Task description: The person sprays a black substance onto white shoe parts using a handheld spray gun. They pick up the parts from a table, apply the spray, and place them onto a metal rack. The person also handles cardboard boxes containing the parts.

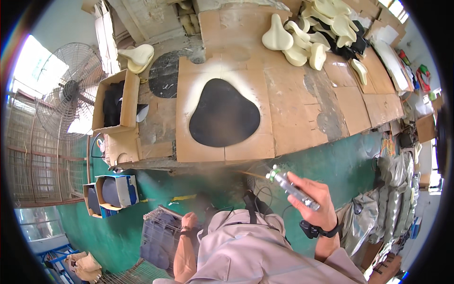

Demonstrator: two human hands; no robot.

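My right hand (309, 201) is closed around a small metallic spray gun (295, 190) with a greenish-white front end. The gun is held off the near edge of the table, its front toward the table. On a cardboard sheet (198, 154) lies a black saddle-shaped piece (224, 113), wide end toward me, with pale overspray around its far sides. My left hand (189, 220) hangs low on the left with its fingers curled, beside the rim of a wire basket (163, 213) that holds dark flat pieces (158, 246). Whether those fingers grip anything is hidden.
Cream foam bicycle saddles (278, 35) are heaped at the table's far right. Another pale saddle (137, 56) lies far left, behind an open cardboard box (130, 102) of black material. A large fan (71, 90) stands left. Boxes of dark pieces (113, 191) sit below the table.
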